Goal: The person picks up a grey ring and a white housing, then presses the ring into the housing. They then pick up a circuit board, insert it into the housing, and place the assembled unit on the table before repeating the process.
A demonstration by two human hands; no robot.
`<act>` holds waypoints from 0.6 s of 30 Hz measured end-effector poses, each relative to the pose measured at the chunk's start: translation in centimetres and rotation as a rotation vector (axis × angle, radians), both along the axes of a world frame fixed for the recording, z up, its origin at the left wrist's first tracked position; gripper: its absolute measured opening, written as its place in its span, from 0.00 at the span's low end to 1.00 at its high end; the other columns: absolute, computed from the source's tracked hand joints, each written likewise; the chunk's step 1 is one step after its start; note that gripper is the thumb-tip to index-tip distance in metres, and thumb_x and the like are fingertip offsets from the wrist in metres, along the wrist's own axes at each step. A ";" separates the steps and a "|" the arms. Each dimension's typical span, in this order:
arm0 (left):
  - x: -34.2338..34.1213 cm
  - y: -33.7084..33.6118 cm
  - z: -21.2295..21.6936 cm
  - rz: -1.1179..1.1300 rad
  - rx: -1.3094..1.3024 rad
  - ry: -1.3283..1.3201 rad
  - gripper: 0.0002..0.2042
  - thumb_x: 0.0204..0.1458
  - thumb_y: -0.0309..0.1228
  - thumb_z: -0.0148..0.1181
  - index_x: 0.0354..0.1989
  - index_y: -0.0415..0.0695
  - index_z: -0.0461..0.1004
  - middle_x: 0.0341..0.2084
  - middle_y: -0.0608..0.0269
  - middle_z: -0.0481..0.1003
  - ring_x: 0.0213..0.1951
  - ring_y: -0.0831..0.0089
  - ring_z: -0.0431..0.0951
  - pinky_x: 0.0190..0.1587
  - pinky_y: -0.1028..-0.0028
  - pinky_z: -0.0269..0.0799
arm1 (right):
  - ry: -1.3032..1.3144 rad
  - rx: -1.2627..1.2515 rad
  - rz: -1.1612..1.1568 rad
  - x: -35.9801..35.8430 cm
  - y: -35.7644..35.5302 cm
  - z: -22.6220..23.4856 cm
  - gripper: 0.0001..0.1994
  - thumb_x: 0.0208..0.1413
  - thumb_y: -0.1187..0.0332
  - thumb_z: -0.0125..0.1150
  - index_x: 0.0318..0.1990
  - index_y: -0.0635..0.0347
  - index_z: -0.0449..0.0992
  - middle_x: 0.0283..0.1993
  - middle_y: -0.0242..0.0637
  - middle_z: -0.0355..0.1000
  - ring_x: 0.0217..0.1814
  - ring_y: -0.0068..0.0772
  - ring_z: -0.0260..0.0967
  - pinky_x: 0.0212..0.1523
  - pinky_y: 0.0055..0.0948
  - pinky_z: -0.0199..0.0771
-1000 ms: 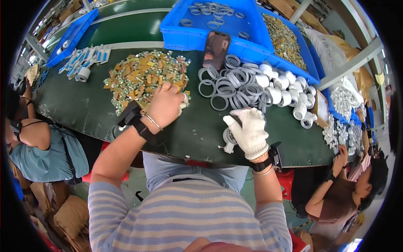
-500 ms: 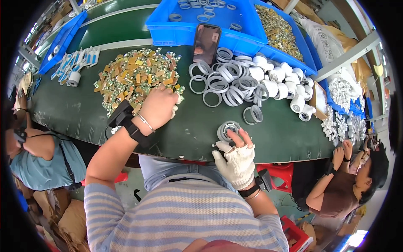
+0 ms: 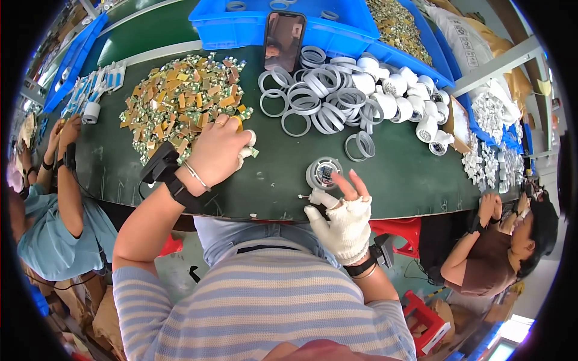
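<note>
Hands apart, with left hand against the circuit-board pile, grip too hidden to tell, and gloved right hand loosely open at a round housing, set open side up on the green tabletop so as to expose its inner board.

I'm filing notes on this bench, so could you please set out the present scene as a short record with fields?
Left hand: at the lower right edge of the boards; its grip is unclear
Right hand: white glove, two bare fingers showing, spread beside the round unit; contact unclear
Rings: grey, loosely heaped
Caps: white, piled right of the rings
Phone: upright before the blue bin
Others: people seated at both sides
</note>
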State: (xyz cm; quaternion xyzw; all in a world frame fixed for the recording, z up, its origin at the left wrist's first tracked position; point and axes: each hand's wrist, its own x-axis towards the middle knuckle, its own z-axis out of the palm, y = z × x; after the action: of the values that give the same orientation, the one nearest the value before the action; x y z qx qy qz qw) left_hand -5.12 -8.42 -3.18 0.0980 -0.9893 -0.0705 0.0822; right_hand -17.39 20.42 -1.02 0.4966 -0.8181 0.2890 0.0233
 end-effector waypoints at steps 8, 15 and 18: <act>0.9 3.9 3.0 0.177 0.559 -0.027 0.12 0.53 0.24 0.66 0.44 0.40 0.72 0.38 0.50 0.78 0.42 0.54 0.80 0.44 0.59 0.76 | 0.113 -0.207 0.039 -0.7 -1.5 -1.3 0.11 0.46 0.71 0.76 0.35 0.47 0.79 0.55 0.34 0.78 0.69 0.52 0.65 0.74 0.65 0.56; 3.7 8.8 2.0 0.155 1.523 0.180 0.14 0.65 0.19 0.60 0.57 0.39 0.73 0.49 0.65 0.76 0.51 0.77 0.78 0.56 0.74 0.75 | -0.582 -0.187 0.354 -2.9 -2.6 1.8 0.07 0.54 0.76 0.68 0.41 0.57 0.81 0.36 0.36 0.77 0.41 0.39 0.74 0.49 0.37 0.73; 4.2 9.7 1.5 0.146 1.554 0.172 0.13 0.65 0.19 0.61 0.57 0.39 0.73 0.50 0.64 0.76 0.52 0.77 0.78 0.56 0.74 0.74 | -0.524 -0.144 0.391 -2.6 -3.4 2.2 0.07 0.50 0.76 0.69 0.37 0.56 0.82 0.32 0.36 0.75 0.33 0.35 0.71 0.40 0.34 0.70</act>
State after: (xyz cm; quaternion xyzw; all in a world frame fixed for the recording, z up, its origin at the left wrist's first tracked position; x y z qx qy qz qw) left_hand -0.93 1.28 -1.65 0.1862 -0.6375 -0.7443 0.0709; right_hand -19.96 17.04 1.14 0.5501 -0.6630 0.4629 -0.2086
